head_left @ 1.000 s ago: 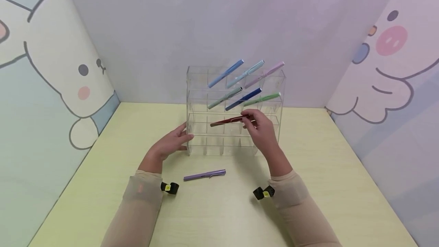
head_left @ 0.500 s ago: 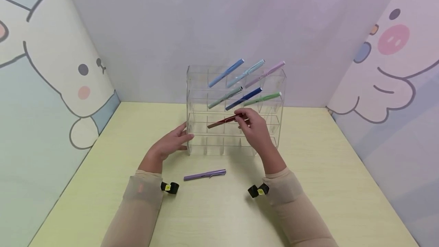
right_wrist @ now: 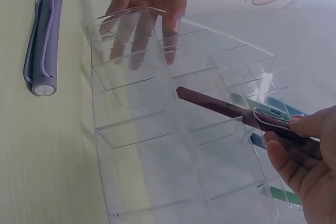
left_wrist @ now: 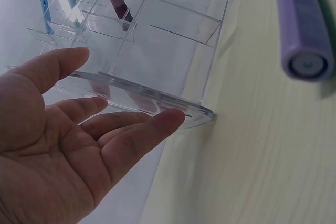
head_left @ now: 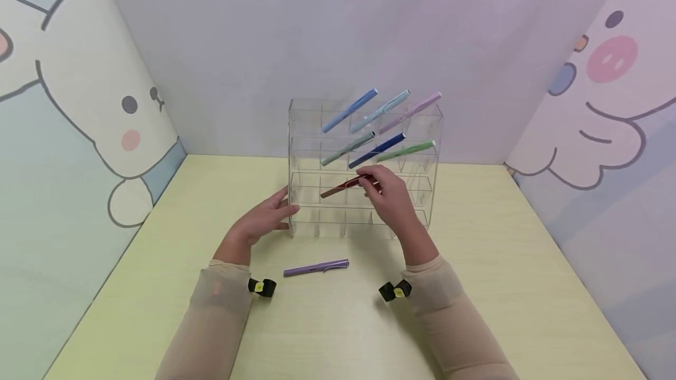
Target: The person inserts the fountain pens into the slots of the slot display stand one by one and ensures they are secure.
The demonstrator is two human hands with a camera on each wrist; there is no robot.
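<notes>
A clear acrylic pen rack [head_left: 359, 207] with stepped tiers of compartments stands on the table. My right hand [head_left: 389, 195] pinches a dark red pen [head_left: 334, 190] by its clipped cap end, between thumb and fingers. The pen slants down to the left, its lower end at the third tier from the top; in the right wrist view that end of the red pen [right_wrist: 210, 103] is at a compartment of the rack. Against the rack's left side rests my left hand [head_left: 262, 220], fingers extended along the side panel [left_wrist: 152, 94] in the left wrist view.
Blue, light blue and pink pens [head_left: 409, 113] lean in the top tier. Grey-green, dark blue and green pens [head_left: 406, 151] lean in the second. A purple pen [head_left: 315, 268] lies on the table [head_left: 327, 333] before the rack. Printed walls stand on both sides.
My right hand has shifted a little left with the red pen, whose lower end has dipped slightly and whose tilt is steeper. My left hand stays at the rack's side.
</notes>
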